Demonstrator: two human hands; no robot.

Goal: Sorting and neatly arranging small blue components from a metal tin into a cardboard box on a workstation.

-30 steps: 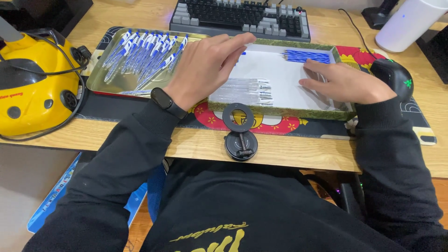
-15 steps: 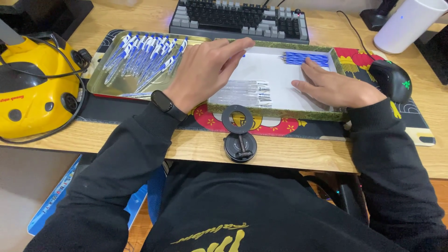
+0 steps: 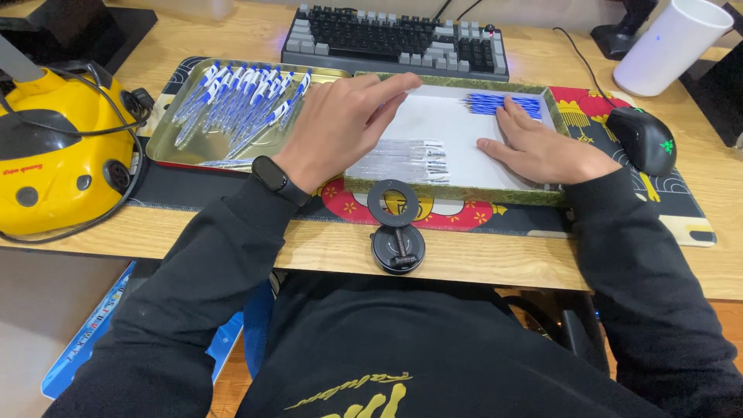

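A shallow green-rimmed tray [image 3: 464,193] with a white floor lies on the desk mat in front of me. My left hand [image 3: 344,124] rests over its left part, fingers stretched and close together, just above a row of clear pen barrels [image 3: 402,159]. My right hand [image 3: 538,147] lies flat on the white floor, fingertips touching a row of blue pen parts [image 3: 499,106] at the tray's far right corner. To the left, a metal tray [image 3: 174,143] holds several white and blue pens [image 3: 240,104]. I see nothing gripped in either hand.
A keyboard [image 3: 395,39] sits behind the trays. A black mouse [image 3: 642,139] and a white cylinder [image 3: 669,46] stand at the right. A yellow device [image 3: 54,147] with black cables is at the left. A black ring stand [image 3: 396,232] sits at the desk's front edge.
My right hand has slid from the tray's near right edge toward the far right corner, up to the blue pen parts. My left hand has stayed over the tray's left part.
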